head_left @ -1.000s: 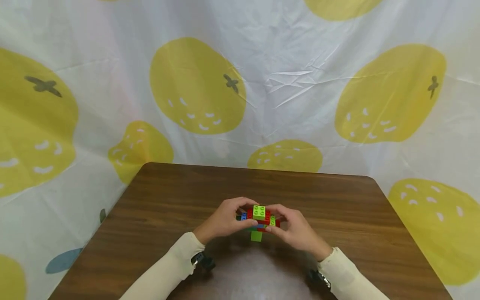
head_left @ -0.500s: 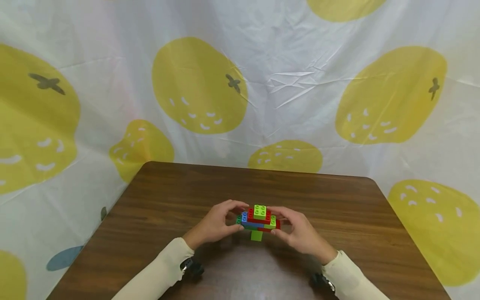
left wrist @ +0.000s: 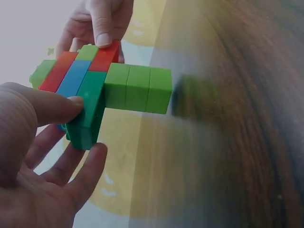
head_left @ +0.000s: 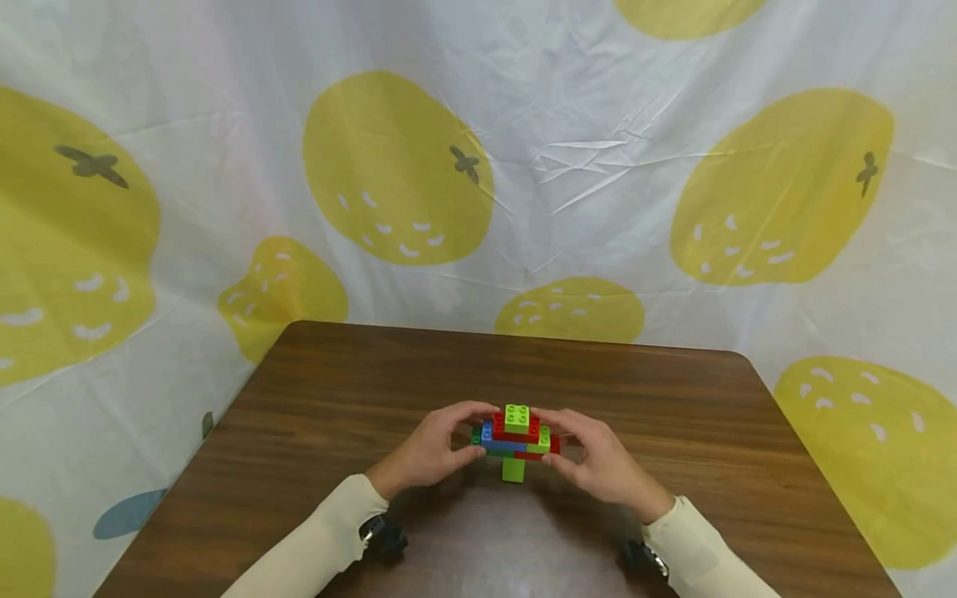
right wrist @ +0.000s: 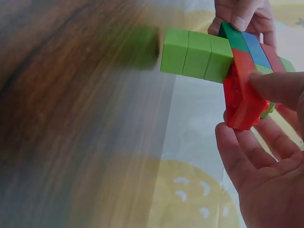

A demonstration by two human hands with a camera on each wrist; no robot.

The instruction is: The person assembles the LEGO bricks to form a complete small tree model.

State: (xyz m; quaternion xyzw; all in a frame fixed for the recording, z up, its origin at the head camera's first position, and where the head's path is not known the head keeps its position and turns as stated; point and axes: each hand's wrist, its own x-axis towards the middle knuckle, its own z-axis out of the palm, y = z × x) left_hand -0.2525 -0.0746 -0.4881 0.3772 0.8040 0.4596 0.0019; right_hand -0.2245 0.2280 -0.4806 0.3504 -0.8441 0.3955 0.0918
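Note:
A stepped build of toy building bricks (head_left: pixel 507 446) stands upright near the middle of the table, between my hands. Its narrow stem is several stacked lime bricks (left wrist: pixel 138 88). Above that come a dark green brick (left wrist: pixel 95 92) beside a red brick (right wrist: pixel 244 102), then blue and lime, then red, with a lime brick (head_left: pixel 517 419) on top. My left hand (head_left: pixel 429 448) holds the green and blue end, thumb on the near face and fingers at the far side. Opposite it, my right hand (head_left: pixel 604 458) grips the red and lime end the same way.
The brown wood-grain table (head_left: pixel 389 361) reflects the stem's lower end in both wrist views. Behind it hangs a white cloth (head_left: pixel 583 208) printed with large yellow fruit. A dark strap with a device (head_left: pixel 383 533) sits on the left wrist, another (head_left: pixel 645 558) on the right.
My left hand has drawn left from the front of the build to its end, uncovering the blue and green bricks. The right hand has shifted slightly right. The build stays in place.

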